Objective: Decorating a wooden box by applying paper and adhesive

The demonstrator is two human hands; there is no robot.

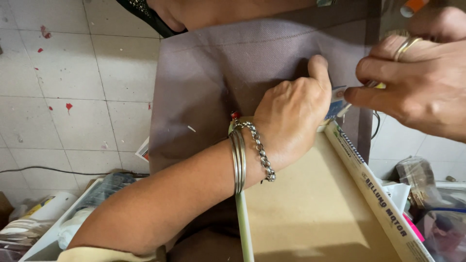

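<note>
I press my left hand (pixel 291 114) flat on the smooth grey-brown woven fabric (pixel 218 73) so it lies taut over the far edge of the tan board worktop (pixel 310 204), thumb pinning it by the right corner. My right hand (pixel 412 80) pinches a small white-and-blue marker piece (pixel 337 104), its tip just beside that thumb.

pale tiled floor (pixel 73 87) with red specks (pixel 68 106); black cable (pixel 48 171) across it.
</note>
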